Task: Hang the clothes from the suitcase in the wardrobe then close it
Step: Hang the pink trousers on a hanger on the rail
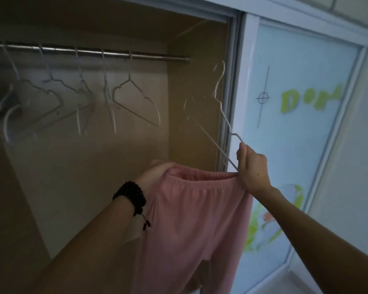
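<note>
You are holding pink trousers (191,219) by the waistband in front of the open wardrobe (136,166). Your left hand (155,175) is gripping one end of it, and your right hand (252,168) is pinching the other end together with a white hanger (221,111). Empty hangers (134,98) are hanging on the rail (89,52).

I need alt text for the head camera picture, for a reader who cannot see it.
Two hands stretch the waistband of pink trousers before an open wardrobe; the right hand also grips a white hanger, the left hand wears a black bracelet. Empty hangers hang on the rail.
</note>
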{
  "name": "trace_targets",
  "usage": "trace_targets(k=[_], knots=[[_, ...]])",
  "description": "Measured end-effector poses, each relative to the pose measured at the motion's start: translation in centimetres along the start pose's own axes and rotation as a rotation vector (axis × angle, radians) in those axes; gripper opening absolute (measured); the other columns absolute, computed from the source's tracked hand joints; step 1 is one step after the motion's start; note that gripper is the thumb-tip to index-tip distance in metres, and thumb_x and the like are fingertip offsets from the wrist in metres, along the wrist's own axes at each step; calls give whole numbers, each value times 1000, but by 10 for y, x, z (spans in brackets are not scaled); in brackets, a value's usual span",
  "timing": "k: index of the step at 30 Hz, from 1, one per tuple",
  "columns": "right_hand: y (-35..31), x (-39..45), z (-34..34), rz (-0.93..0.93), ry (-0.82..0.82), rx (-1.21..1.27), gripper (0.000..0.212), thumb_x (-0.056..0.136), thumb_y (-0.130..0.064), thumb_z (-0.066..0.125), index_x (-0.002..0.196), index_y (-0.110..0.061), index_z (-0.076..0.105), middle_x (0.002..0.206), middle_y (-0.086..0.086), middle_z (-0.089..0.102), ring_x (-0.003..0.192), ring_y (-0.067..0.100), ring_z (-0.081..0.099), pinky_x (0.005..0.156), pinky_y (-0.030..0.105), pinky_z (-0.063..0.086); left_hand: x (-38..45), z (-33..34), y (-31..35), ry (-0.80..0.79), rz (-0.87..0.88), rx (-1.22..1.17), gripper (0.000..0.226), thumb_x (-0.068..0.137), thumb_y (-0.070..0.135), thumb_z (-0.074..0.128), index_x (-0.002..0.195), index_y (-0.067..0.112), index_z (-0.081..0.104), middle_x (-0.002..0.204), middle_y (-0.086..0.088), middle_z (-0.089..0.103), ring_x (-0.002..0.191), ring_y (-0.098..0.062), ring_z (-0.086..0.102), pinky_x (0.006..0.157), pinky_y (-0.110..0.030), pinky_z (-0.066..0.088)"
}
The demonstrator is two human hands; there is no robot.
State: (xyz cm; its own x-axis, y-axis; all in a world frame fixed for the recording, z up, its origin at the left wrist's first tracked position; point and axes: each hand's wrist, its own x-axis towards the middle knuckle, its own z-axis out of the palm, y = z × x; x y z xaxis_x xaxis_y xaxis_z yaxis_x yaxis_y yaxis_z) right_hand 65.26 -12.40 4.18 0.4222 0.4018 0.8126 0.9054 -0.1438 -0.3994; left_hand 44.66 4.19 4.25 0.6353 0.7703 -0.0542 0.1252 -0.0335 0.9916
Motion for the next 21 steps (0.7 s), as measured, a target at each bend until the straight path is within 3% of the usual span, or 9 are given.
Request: trace_targets(k=[3, 6, 10, 13, 17, 19, 21], knots=[[12, -16, -24, -7, -12, 12, 52, 98, -44, 13, 68, -13, 42, 54, -4, 42, 49, 22, 46, 55, 35, 34, -1, 26, 1, -77, -1, -23, 52, 92, 53, 56, 110, 7, 71, 108, -14, 72, 96, -24, 70, 78, -27, 56], [31, -29, -54, -52, -21, 41, 49, 99, -43, 14, 67, -15, 39, 53, -5, 40, 46, 12, 43, 53, 28, 25, -9, 63, 6, -58, 7, -63, 67, 89, 68, 43, 117, 12, 68, 114, -6, 67, 102, -17, 66, 81, -28, 54], [56, -40, -97, -89, -66, 96, 37, 97, -37, 16, 68, -26, 36, 54, -4, 41, 46, 14, 44, 53, 32, 31, -19, 120, 28, -98, -43, -163, 84, 83, 79, 34, 119, 7, 60, 127, -14, 61, 109, -23, 63, 94, -35, 52], [75, -49, -120, -105, -99, 136, 32, 97, -36, 19, 67, -34, 30, 52, -10, 37, 50, 7, 46, 54, 22, 23, -28, 154, 40, -77, -62, -339, 77, 88, 73, 35, 104, 3, 64, 107, -19, 69, 93, -26, 67, 80, -37, 56], [109, -49, -147, -56, -54, 185, 45, 97, -41, 22, 68, -15, 43, 54, -4, 45, 53, 14, 48, 55, 26, 28, -40, 179, 36, 108, -3, -474, 45, 97, 51, 44, 95, 9, 61, 81, -6, 62, 73, -17, 62, 60, -31, 56], [113, -51, -154, 73, 11, 256, 49, 98, -44, 31, 66, -10, 44, 55, 2, 46, 50, 14, 42, 55, 31, 32, -51, 179, 33, 177, 101, -418, 36, 100, 39, 45, 86, 10, 62, 75, -3, 57, 65, -13, 56, 60, -28, 52], [104, -57, -150, 352, 112, 429, 50, 96, -48, 44, 66, -9, 43, 58, 1, 44, 54, 11, 39, 54, 29, 31, -69, 180, 36, 215, 198, -392, 34, 102, 32, 46, 81, 11, 62, 71, -2, 59, 60, -10, 54, 59, -24, 49]])
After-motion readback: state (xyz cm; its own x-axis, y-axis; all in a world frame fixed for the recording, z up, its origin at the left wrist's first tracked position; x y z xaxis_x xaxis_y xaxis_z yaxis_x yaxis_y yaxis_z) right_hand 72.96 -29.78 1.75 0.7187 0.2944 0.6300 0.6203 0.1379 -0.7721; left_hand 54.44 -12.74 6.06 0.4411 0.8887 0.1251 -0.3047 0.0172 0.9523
